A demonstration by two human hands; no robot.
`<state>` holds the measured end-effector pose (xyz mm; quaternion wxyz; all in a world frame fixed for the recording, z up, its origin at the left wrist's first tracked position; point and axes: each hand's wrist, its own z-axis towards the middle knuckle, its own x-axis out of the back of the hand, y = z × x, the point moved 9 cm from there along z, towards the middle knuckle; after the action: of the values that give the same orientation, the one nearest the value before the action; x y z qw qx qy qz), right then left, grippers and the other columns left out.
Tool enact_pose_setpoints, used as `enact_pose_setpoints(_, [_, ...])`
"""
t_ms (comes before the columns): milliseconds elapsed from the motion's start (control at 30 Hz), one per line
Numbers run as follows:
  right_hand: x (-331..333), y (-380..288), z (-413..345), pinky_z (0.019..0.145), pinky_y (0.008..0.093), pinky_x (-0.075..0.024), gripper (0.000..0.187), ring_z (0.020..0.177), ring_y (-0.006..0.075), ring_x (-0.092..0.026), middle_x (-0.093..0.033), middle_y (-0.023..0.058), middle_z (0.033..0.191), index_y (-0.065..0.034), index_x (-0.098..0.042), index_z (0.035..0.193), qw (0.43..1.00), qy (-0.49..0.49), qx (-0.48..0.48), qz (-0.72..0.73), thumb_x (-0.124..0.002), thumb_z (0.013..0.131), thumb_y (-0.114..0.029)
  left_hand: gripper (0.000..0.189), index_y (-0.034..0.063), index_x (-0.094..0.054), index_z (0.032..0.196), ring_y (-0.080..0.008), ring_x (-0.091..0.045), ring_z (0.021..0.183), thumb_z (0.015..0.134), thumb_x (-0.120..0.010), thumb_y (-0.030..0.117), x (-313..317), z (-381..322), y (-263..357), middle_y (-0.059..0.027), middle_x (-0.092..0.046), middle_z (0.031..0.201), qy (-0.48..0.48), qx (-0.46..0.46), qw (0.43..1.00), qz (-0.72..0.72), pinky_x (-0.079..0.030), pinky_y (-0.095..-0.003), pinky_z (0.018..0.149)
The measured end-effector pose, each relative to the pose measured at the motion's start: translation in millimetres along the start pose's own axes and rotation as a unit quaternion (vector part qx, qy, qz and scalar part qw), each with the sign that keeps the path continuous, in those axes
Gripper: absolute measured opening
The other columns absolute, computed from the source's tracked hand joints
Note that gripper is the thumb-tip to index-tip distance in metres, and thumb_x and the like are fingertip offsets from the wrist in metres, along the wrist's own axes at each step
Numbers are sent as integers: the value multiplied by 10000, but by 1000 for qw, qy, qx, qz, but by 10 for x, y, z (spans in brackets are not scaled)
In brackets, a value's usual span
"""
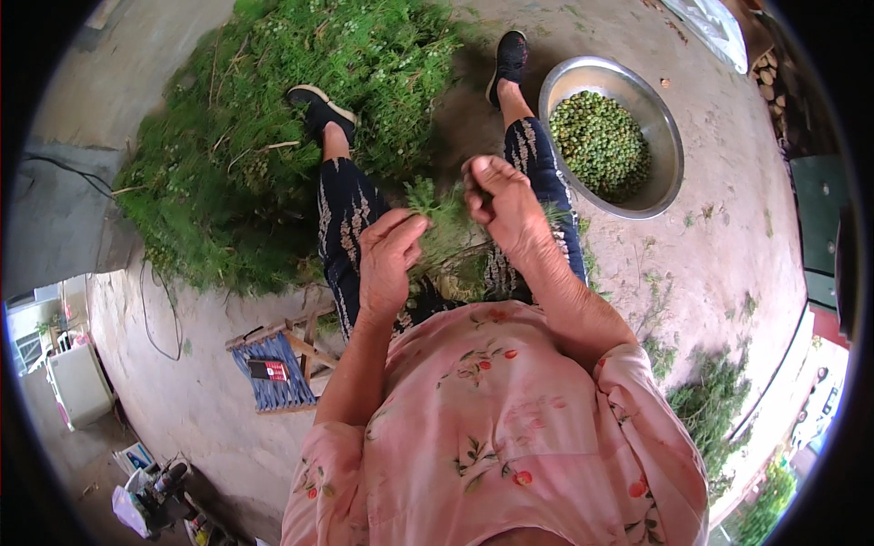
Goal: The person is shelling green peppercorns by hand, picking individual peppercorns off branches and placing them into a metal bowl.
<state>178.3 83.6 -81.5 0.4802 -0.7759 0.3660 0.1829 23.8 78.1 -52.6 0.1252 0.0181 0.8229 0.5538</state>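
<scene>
Between my knees, my left hand (390, 263) pinches the end of a feathery green conifer sprig (430, 196). My right hand (504, 201) hovers just to the right of it, fingers curled and slightly blurred; whether anything sits inside them is hidden. More conifer greenery (447, 239) lies below, between my legs. Ahead and to the left spreads a large heap of cut conifer branches (225, 184), with pale green cones among the foliage. A wide metal basin (666, 147) stands right of my right leg, partly filled with small round green cones (601, 143).
A folding stool (263, 372) with a woven blue seat stands at left, a small dark-and-red box (268, 370) on it. A thin cable (147, 321) loops over the floor. Loose branches (713, 389) lie at right. A white plastic sack (713, 31) is at the far right.
</scene>
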Motion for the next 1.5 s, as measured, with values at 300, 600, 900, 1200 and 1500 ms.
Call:
enact_pose_setpoints(300, [1583,-1540,284,763,388,-451,252,868,272,-504,-482,188,999,59,-416,1043,937,160,229,211,-341,925,-150,102,40,-550,864,-65,-272,390,836,-531,136,431,143,-192,38,-331,476,145,10,967,-210,-209,-223,374])
enact_pose_setpoints(600, [2469,-1878,119,921,426,-404,318,1031,293,-492,-498,183,1099,52,-402,1158,939,152,291,105,-416,892,-123,185,115,-439,705,-92,-258,431,880,-445,174,484,366,-314,42,-333,522,125,49,917,-375,-229,-225,462])
enact_pose_setpoints(900, [20,265,-82,792,225,-430,445,893,111,-514,-541,34,999,-27,-512,1140,929,-141,140,-313,-659,720,-24,235,138,-404,674,-87,-306,450,897,-406,212,397,344,-289,40,-381,517,177,81,894,-404,-260,-230,478])
enact_pose_setpoints(1200, [-298,437,-74,579,252,-415,165,624,67,-449,-569,30,676,3,-604,865,891,-142,83,-422,-630,764,-125,170,106,-461,773,-94,-427,524,888,-468,231,423,343,-297,1,-503,678,178,44,905,-383,-349,-220,524])
enact_pose_setpoints(1500, [-335,79,-251,541,325,-415,107,610,289,-531,-536,148,679,3,-579,725,765,-58,352,-537,-651,669,-52,138,22,-620,833,-66,-521,674,764,-654,136,150,134,-214,6,-588,742,64,-15,998,-14,-404,-213,582])
